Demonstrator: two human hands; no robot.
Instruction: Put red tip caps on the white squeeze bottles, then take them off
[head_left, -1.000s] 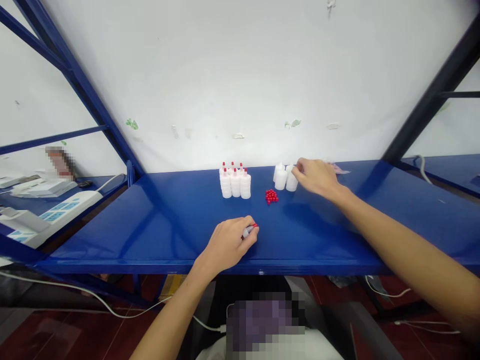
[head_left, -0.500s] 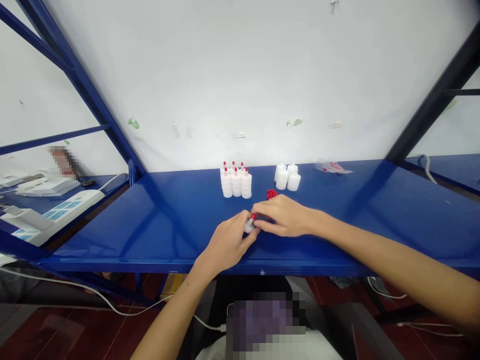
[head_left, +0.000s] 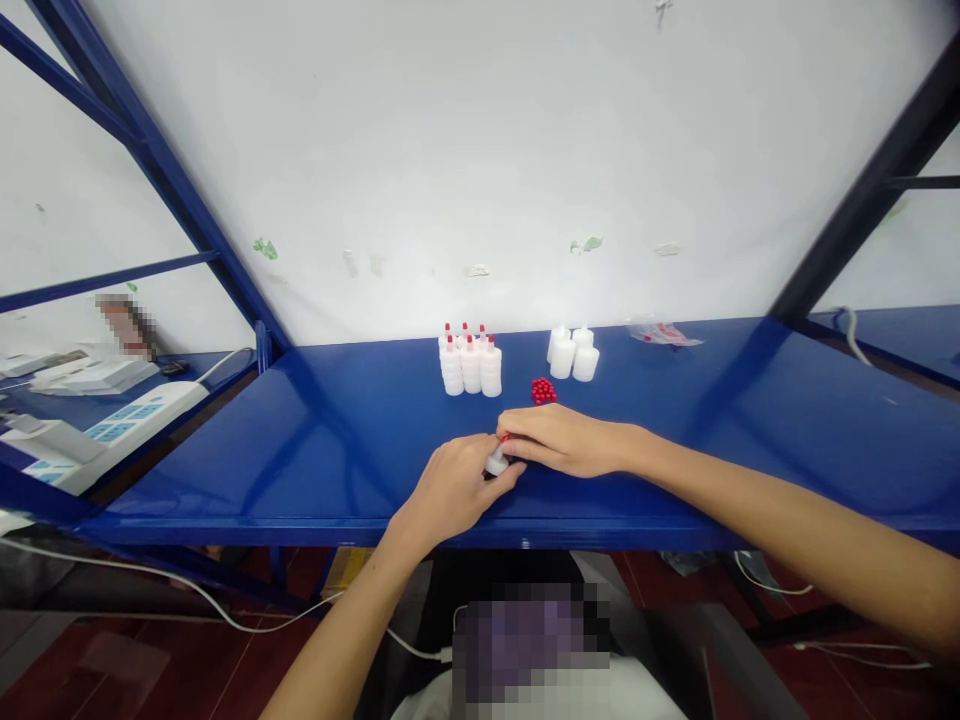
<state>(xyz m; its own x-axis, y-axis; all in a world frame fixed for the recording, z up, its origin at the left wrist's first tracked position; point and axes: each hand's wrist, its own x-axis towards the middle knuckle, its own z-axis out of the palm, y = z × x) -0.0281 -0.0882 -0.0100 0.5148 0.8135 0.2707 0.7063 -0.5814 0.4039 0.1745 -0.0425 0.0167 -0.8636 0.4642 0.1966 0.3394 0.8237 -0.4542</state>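
- A blue table (head_left: 337, 440) stands against a white wall (head_left: 480, 150), with a pile of red caps (head_left: 544, 390) near its middle.
- The right hand (head_left: 559, 437), just in front of the pile, pinches a red cap at a bottle's tip.
- The left hand (head_left: 454, 490), in front and left of the pile, grips that bottle's body.
- White bottles with red tips (head_left: 471, 370) stand grouped left of the pile.
- Four white bottles without caps (head_left: 562, 360) stand just behind the pile, slightly right.
- A clear plastic bag (head_left: 667, 334) lies farther right, behind the pile.
- The held bottle (head_left: 496, 464) is in front and left of the pile, partly hidden by fingers.
- Its red cap (head_left: 506, 438) barely shows.
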